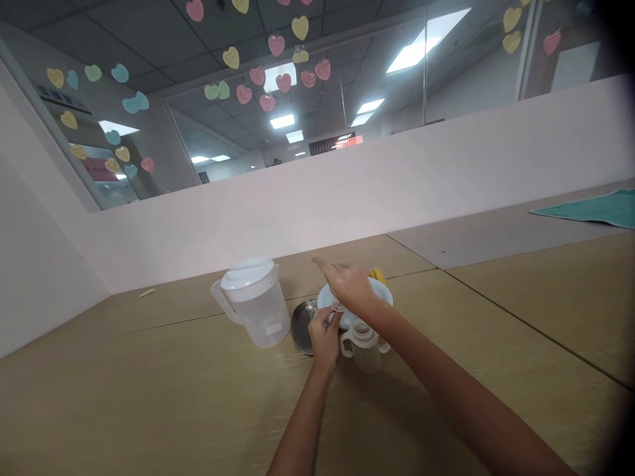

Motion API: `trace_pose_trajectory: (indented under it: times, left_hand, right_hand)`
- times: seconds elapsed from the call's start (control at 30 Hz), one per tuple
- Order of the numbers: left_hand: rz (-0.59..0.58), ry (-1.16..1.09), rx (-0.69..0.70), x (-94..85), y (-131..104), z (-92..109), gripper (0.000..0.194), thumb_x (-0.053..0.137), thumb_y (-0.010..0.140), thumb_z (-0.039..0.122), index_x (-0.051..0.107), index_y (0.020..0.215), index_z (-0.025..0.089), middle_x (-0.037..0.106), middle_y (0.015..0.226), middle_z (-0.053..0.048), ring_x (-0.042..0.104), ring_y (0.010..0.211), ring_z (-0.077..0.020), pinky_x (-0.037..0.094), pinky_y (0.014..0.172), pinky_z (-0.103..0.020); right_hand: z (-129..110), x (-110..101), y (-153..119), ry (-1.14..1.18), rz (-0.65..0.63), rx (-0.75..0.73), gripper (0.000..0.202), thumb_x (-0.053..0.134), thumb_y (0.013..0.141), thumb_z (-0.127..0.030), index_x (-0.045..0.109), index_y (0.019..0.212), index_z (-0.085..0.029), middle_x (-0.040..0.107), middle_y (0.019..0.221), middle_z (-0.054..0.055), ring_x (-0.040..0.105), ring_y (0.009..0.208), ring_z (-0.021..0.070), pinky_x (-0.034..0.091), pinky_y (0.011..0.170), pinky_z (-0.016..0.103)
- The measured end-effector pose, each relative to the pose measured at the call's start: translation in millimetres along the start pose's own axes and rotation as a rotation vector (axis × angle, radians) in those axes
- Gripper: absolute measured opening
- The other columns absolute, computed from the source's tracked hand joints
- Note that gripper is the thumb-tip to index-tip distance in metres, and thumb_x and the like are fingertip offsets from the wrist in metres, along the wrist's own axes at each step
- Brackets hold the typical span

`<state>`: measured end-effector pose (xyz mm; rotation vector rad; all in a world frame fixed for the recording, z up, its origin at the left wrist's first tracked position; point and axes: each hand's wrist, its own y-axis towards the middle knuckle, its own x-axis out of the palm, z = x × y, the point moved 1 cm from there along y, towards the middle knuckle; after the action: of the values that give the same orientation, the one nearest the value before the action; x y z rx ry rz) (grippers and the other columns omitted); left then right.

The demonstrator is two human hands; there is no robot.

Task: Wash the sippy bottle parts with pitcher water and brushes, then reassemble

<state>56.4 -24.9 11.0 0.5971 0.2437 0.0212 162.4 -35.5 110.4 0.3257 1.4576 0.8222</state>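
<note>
My left hand (325, 336) pinches a small, clear, pinkish piece (338, 305), perhaps part of a bottle top; its exact kind is too small to tell. Just above it, my right hand (351, 288) is stretched out, fingers pointing left, with its palm close over or touching the piece. In front of a pale blue-white plate (385, 294) stands a clear two-handled baby bottle (366, 354), its mouth uncovered. Both hands partly cover the plate. A round metal dish (300, 329) sits to the left, partly behind my left hand.
Left of the dish is a clear plastic pitcher (260, 311) with a white lid. Something yellow (378, 275) shows behind the plate. A small wooden stick (147, 293) lies at the far left of the table (173, 396); a green cloth (595, 208) lies at far right. A wall with windows rises behind.
</note>
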Motion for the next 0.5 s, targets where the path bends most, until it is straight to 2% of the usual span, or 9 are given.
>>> trace_pose_trajectory:
  times: [0.13,0.23,0.37,0.5]
  left_hand:
    - [0.055,-0.072,-0.015,-4.5,3.9,7.5,0.027,0.056,0.077,0.036,0.07,0.085,0.014,0.068,0.083,-0.004,0.058,0.078,-0.0169,0.042,0.073,-0.026]
    - [0.035,-0.102,-0.032,-6.8,6.2,10.5,0.027,0.055,0.078,0.035,0.069,0.086,0.014,0.068,0.083,-0.004,0.058,0.077,-0.0166,0.042,0.071,-0.025]
    - [0.0,-0.088,-0.026,-4.8,5.5,9.7,0.026,0.056,0.077,0.034,0.07,0.086,0.014,0.069,0.086,-0.005,0.059,0.081,-0.0182,0.042,0.074,-0.027]
    - [-0.034,-0.065,-0.02,-0.5,2.5,5.9,0.03,0.055,0.078,0.037,0.07,0.093,0.015,0.069,0.091,-0.006,0.058,0.087,-0.0195,0.042,0.079,-0.029]
  right_hand:
    - [-1.0,7.2,0.5,0.0,-0.112,-0.054,0.058,0.041,0.077,-0.011,0.033,0.134,-0.013,0.066,0.081,0.01,0.06,0.071,0.0167,0.036,0.057,0.023]
    - [-3.0,3.4,1.2,0.039,-0.149,-0.053,0.05,0.04,0.081,-0.016,0.039,0.131,-0.017,0.067,0.078,0.009,0.061,0.069,0.0157,0.035,0.056,0.022]
    - [-0.6,-12.6,1.4,0.119,-0.003,0.029,0.04,0.029,0.091,-0.027,0.044,0.127,-0.023,0.068,0.079,0.005,0.058,0.064,0.0105,0.03,0.055,0.02]
    - [8.8,-25.5,-0.6,0.164,0.204,0.096,0.046,0.02,0.094,-0.042,0.055,0.116,-0.02,0.067,0.069,0.003,0.053,0.055,0.0081,0.023,0.051,0.021]
